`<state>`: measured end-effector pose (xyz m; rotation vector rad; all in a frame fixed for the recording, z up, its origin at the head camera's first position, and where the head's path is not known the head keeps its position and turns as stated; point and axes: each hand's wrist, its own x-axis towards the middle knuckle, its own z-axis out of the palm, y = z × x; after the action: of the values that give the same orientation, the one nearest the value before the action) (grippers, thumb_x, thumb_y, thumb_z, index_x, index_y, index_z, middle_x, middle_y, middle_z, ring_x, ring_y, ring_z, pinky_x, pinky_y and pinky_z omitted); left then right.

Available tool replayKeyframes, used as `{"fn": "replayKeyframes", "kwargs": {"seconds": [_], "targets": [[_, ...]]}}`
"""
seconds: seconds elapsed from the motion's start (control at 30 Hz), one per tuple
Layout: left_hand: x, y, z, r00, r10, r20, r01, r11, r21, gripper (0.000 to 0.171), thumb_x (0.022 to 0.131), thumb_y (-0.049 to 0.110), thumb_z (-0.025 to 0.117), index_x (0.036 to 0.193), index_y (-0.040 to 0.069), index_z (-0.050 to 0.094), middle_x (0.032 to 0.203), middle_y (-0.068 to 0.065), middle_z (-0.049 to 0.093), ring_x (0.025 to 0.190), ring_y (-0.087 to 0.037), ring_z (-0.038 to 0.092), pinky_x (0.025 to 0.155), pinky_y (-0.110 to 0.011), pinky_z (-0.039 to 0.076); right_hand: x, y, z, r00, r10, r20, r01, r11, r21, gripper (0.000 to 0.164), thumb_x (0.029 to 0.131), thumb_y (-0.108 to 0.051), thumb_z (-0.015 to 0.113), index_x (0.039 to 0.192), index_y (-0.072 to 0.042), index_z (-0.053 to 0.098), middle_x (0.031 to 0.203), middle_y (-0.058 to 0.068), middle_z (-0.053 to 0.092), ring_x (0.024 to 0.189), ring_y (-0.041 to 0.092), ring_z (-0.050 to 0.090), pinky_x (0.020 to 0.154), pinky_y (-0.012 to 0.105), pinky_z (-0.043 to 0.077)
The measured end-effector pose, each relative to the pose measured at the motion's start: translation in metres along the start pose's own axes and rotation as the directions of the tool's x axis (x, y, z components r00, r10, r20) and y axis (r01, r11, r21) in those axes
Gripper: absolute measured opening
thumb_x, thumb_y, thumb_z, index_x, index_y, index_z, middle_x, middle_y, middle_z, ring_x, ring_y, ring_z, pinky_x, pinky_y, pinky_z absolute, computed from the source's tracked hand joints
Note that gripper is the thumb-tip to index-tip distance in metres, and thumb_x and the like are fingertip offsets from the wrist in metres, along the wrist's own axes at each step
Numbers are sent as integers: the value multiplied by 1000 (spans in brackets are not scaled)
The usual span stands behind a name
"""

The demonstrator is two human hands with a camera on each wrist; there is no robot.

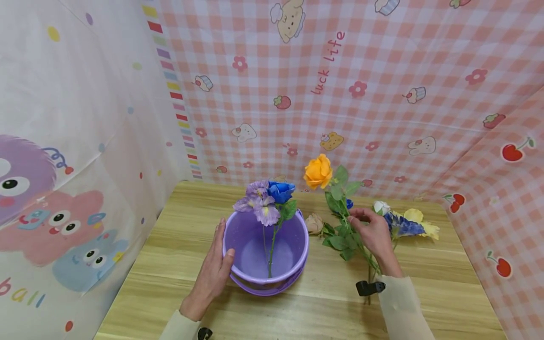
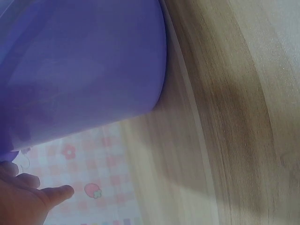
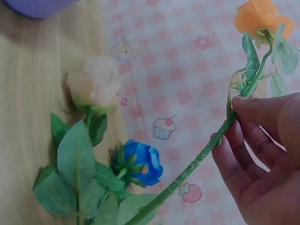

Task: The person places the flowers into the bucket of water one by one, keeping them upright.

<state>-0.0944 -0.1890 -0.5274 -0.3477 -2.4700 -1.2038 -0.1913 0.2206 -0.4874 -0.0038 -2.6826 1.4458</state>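
A purple bucket (image 1: pixel 265 278) stands on the table with a light-purple iris (image 1: pixel 260 203) and a blue rose (image 1: pixel 281 192) leaning in it, their blooms above the far rim. My left hand (image 1: pixel 212 269) rests against the bucket's left side, fingers fairly straight and thumb near the rim. My right hand (image 1: pixel 374 233) pinches the green stem (image 3: pixel 197 161) of an orange rose (image 1: pixel 318 171) between thumb and fingers, the bloom raised above the table. Below it lie a pale pink rose (image 3: pixel 96 84) and another blue rose (image 3: pixel 140 161).
A white rose (image 1: pixel 381 208) and a blue-and-yellow iris (image 1: pixel 410 224) lie on the table (image 1: pixel 331 302) right of my right hand. A pink checked cloth (image 1: pixel 263 61) hangs behind, and a white cartoon-printed cloth (image 1: pixel 97 94) hangs at the left.
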Motion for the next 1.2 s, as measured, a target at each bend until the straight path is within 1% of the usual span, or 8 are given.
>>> {"fn": "replayKeyframes", "kwargs": {"seconds": [0.27, 0.33, 0.53, 0.7, 0.83, 1.03, 1.1, 1.2], "targets": [[0, 0, 0, 1000, 10, -5, -10, 1000, 2, 69, 105, 17, 45, 165, 1, 16, 169, -21, 21, 153, -43, 23, 125, -21, 7, -8, -15, -1, 998, -49, -38, 50, 999, 11, 25, 102, -21, 68, 121, -6, 73, 117, 14, 72, 110, 28, 65, 75, 21, 54], [0, 0, 0, 1000, 15, -9, -15, 1000, 1, 68, 105, 17, 45, 165, 1, 16, 169, -22, 22, 153, -43, 23, 125, -21, 7, -10, -19, -2, 997, -61, -47, 62, 998, 13, 25, 102, -21, 68, 120, -6, 73, 117, 13, 72, 107, 24, 65, 74, 20, 54], [0, -1, 0, 1000, 18, -13, -18, 1000, 6, 68, 105, 16, 44, 165, 0, 16, 168, -23, 22, 153, -44, 23, 127, -29, 11, -16, -32, -3, 994, -82, -69, 83, 996, 19, 25, 102, -23, 69, 120, -7, 73, 116, 12, 73, 101, 8, 63, 73, 19, 54], [0, -1, 1, 1000, 15, -7, -15, 1000, 1, 68, 106, 16, 45, 165, 0, 16, 168, -25, 22, 152, -46, 22, 126, -22, 8, -20, -43, -4, 990, -104, -99, 108, 994, 37, 23, 100, -22, 71, 117, -6, 74, 112, 11, 74, 95, -1, 62, 70, 18, 53], [0, -1, 0, 1000, 17, -8, -17, 1000, -1, 68, 105, 16, 45, 164, 0, 16, 168, -24, 22, 152, -47, 23, 125, -20, 7, -23, -52, -5, 984, -126, -124, 135, 989, 60, 22, 100, -19, 72, 116, -5, 74, 110, 12, 75, 92, -3, 62, 68, 17, 53], [0, 0, 0, 1000, 1, -3, -1, 1000, -5, 68, 105, 17, 45, 165, 1, 16, 170, -17, 20, 153, -42, 22, 125, -21, 8, -28, -67, -7, 970, -176, -168, 193, 976, 96, 19, 99, -15, 72, 113, -2, 74, 109, 12, 75, 94, -5, 63, 69, 14, 53], [0, 0, 0, 1000, -1, -2, 1, 1000, -3, 68, 106, 18, 45, 165, 1, 16, 171, -17, 19, 153, -42, 22, 126, -23, 9, -30, -73, -7, 965, -192, -179, 215, 969, 124, 18, 98, -13, 72, 111, -1, 74, 109, 13, 75, 95, -4, 64, 70, 13, 53], [-1, -1, 0, 1000, 1, -3, -1, 1000, 3, 68, 106, 18, 45, 165, 1, 15, 171, -17, 19, 152, -45, 24, 127, -30, 12, -33, -82, -8, 962, -202, -183, 232, 959, 164, 18, 98, -12, 73, 111, 1, 74, 108, 13, 74, 96, -2, 65, 72, 13, 55]]}}
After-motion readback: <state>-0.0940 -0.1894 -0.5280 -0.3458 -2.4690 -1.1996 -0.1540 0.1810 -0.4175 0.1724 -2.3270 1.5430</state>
